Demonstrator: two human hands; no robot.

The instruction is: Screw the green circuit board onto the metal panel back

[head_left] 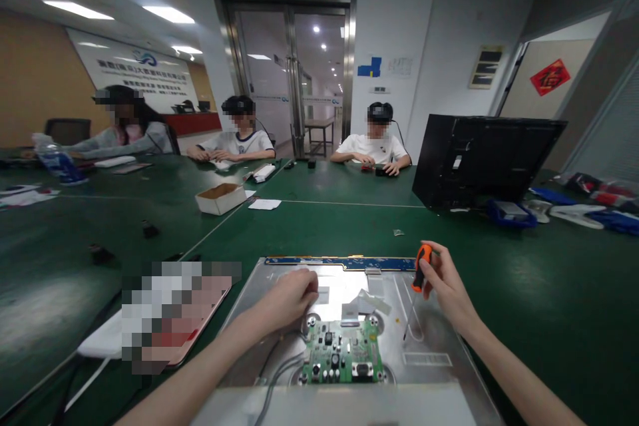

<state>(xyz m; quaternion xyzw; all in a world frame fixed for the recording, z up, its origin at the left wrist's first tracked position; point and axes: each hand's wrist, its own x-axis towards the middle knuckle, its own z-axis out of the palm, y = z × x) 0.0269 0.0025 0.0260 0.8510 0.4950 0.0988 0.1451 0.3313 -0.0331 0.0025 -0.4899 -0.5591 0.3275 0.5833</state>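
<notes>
A metal display panel lies flat before me with a green circuit board fixed near its middle. My right hand grips an orange and black screwdriver. Its thin shaft slants down, with the tip over the bare metal right of the board. My left hand is closed above the panel, just beyond the board's upper left corner; whatever its fingers hold is hidden. Between the hands, a flat ribbon cable and a loose clear film lie behind the board. Grey cables run from the board's left side.
A narrow blue circuit strip runs along the panel's far edge. A phone lies to the left. Farther off are a small open box and a black monitor. Three people sit across the green table.
</notes>
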